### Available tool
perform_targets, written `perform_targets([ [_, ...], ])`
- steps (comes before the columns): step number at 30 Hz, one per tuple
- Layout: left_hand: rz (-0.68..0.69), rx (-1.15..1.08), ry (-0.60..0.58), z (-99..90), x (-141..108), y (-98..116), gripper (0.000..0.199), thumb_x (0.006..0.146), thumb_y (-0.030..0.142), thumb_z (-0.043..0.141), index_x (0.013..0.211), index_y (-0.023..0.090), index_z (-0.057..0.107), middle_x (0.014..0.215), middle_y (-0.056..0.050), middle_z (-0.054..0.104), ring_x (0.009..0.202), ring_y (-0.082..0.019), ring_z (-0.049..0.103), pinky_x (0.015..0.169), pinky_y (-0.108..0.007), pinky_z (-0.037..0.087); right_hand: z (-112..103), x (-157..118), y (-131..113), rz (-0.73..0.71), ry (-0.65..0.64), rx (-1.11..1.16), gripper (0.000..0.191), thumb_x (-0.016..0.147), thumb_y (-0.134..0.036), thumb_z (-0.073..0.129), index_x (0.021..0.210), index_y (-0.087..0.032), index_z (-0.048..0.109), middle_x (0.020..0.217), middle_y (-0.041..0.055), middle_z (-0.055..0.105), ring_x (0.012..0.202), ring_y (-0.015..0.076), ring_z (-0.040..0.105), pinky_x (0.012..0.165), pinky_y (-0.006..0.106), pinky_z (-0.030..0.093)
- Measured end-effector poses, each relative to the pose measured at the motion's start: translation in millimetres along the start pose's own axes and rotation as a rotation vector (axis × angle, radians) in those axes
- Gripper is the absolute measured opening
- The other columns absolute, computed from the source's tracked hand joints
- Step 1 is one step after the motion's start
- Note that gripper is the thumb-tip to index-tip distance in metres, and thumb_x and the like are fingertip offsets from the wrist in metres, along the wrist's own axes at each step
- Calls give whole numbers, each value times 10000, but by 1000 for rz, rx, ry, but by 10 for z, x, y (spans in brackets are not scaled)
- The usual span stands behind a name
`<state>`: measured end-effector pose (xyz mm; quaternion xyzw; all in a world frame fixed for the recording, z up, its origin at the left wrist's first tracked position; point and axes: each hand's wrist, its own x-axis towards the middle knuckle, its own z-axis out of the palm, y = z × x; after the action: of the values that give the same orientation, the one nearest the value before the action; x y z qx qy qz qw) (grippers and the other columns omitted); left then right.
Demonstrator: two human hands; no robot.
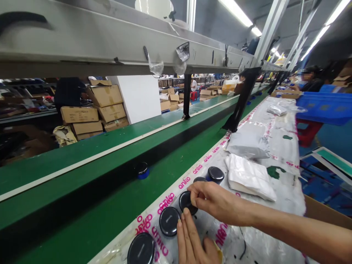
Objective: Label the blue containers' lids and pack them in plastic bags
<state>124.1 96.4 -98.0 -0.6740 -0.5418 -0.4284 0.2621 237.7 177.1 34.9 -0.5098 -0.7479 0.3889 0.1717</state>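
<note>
Several round black-topped pieces lie in a row on the plastic-covered bench (255,227). My right hand (209,200) has its fingers curled in a pinch at the edge of one round black-topped piece (184,202); whatever is between the fingertips is hidden. My left hand (191,242) reaches up from the bottom, fingers stretched out, their tips touching that piece and close beside a second black-topped piece (169,221). Nearer me sits a third black-topped piece (140,248). Beyond my right hand stands another black-topped piece with a blue side (215,174), and one more is partly hidden behind the knuckles.
A green conveyor belt (165,161) runs along the bench, carrying a blue-sided black-topped piece (143,170). White folded bags (249,178) lie right of my hands. A dark post (243,101) rises at the bench edge. A blue crate (324,106) and a seated person (312,82) are farther right.
</note>
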Motion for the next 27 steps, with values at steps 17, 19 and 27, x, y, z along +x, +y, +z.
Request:
perform_targets([
  [17, -41, -30, -157, -154, 82, 33, 240, 812, 38, 574, 622, 178, 529, 1311, -194, 654, 1239, -357, 608, 982, -454, 545, -155, 162, -117, 3, -105, -184, 131, 770, -81, 535, 759, -157, 641, 737, 2, 665, 666, 132, 553, 588, 227, 344],
  [19, -46, -26, -176, -167, 91, 39, 245, 824, 45, 572, 620, 176, 541, 1304, -198, 657, 1225, -365, 617, 967, -461, 554, -156, 178, -114, -16, -112, -186, 130, 759, -78, 533, 745, -155, 636, 722, -2, 660, 656, 130, 547, 579, 229, 337],
  [27, -74, -37, -194, -191, 123, 64, 243, 814, 57, 561, 602, 175, 566, 1260, -196, 683, 1174, -359, 652, 942, -463, 578, -149, 181, -124, -18, -129, -173, 137, 775, -77, 505, 716, -157, 599, 686, -14, 607, 636, 120, 502, 574, 227, 332],
])
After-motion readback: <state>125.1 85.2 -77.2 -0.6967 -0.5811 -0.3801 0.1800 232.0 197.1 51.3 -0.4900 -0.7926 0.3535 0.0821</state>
